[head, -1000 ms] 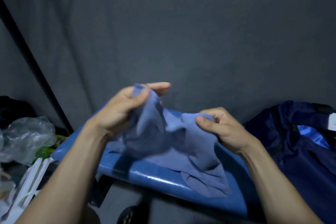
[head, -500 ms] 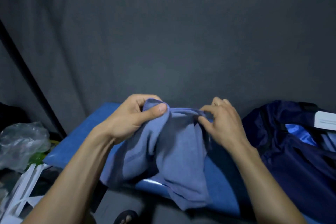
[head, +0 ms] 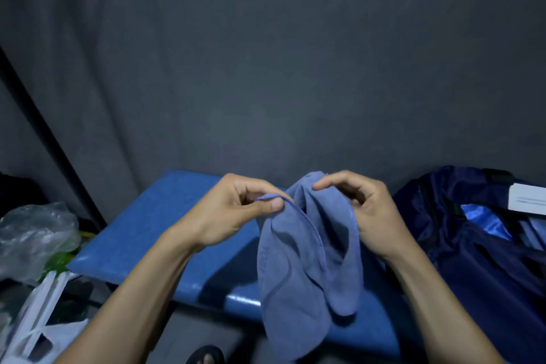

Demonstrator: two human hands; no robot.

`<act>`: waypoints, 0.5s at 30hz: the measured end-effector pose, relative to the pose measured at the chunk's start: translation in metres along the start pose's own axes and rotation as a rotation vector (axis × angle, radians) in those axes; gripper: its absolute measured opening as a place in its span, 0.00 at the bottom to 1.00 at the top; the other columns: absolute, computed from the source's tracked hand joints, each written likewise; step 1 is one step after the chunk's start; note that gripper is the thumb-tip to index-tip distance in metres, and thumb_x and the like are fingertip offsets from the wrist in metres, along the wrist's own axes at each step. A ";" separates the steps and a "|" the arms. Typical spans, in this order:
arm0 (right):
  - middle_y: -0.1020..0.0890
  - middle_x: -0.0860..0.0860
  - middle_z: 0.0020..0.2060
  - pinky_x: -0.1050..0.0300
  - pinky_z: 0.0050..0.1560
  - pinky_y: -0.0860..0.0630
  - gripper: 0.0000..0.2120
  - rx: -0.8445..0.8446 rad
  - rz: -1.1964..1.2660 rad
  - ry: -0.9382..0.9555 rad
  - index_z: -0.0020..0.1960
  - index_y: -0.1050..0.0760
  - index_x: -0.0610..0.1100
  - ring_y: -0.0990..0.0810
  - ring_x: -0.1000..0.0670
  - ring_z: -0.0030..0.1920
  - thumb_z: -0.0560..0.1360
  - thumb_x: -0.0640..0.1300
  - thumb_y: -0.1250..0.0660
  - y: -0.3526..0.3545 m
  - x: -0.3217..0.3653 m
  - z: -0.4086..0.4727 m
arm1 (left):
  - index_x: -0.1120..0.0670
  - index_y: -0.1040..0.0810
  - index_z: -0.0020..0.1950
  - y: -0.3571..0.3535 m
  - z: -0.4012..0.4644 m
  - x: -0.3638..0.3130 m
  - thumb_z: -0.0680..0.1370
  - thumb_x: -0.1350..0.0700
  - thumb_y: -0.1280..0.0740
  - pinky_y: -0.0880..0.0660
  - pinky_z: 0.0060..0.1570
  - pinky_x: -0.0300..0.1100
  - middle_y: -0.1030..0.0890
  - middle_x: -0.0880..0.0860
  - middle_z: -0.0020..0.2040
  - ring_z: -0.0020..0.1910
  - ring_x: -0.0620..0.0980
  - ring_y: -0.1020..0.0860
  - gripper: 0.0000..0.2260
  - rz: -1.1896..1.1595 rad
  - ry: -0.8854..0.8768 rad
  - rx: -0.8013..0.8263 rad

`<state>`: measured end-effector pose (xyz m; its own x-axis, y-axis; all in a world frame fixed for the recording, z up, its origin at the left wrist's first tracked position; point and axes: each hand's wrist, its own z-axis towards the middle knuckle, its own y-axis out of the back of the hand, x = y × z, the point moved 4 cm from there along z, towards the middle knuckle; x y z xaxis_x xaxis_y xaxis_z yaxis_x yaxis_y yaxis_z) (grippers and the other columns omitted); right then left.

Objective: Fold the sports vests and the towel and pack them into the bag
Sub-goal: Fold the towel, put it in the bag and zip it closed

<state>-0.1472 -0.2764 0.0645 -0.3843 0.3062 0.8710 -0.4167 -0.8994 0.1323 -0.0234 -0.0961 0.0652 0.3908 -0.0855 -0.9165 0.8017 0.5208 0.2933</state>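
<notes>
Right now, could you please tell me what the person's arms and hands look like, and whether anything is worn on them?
Both forearms are bare as far as the frame shows: no sleeves, gloves, watch or bracelets. The left hand and right hand show no rings on the visible fingers. Nails look short and unpainted. The dim light hides finer marks.

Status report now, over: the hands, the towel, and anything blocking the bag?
Left hand and right hand both pinch the towel at its top edge. Towel hangs unfolded over the blue bench. Bag open at right, nothing in the way.
</notes>
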 end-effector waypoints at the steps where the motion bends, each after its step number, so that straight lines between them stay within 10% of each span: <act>1: 0.15 0.46 0.44 0.60 0.47 0.23 0.07 0.032 0.016 -0.009 0.44 0.17 0.42 0.18 0.52 0.45 0.71 0.32 0.27 -0.002 0.000 -0.004 | 0.59 0.15 0.53 0.001 -0.002 0.000 0.79 0.58 0.32 0.23 0.50 0.37 0.13 0.51 0.46 0.47 0.43 0.18 0.08 0.020 0.002 0.019; 10: 0.26 0.56 0.33 0.63 0.43 0.33 0.17 0.404 -0.079 -0.051 0.35 0.25 0.46 0.29 0.56 0.37 0.67 0.24 0.35 -0.034 0.020 -0.056 | 0.58 0.17 0.42 0.001 -0.038 0.009 0.79 0.54 0.34 0.30 0.55 0.35 0.20 0.50 0.50 0.51 0.45 0.23 0.11 0.006 0.035 -0.051; 15: 0.27 0.60 0.33 0.65 0.44 0.35 0.21 0.532 -0.184 -0.027 0.34 0.27 0.54 0.29 0.58 0.38 0.66 0.27 0.35 -0.072 0.044 -0.078 | 0.56 0.20 0.36 0.003 -0.079 0.017 0.76 0.57 0.34 0.35 0.68 0.43 0.20 0.48 0.67 0.70 0.45 0.26 0.09 -0.059 0.084 -0.080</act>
<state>-0.1986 -0.1740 0.0564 -0.3205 0.4710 0.8219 0.0006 -0.8675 0.4974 -0.0503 -0.0289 0.0293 0.3017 -0.0480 -0.9522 0.7823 0.5833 0.2184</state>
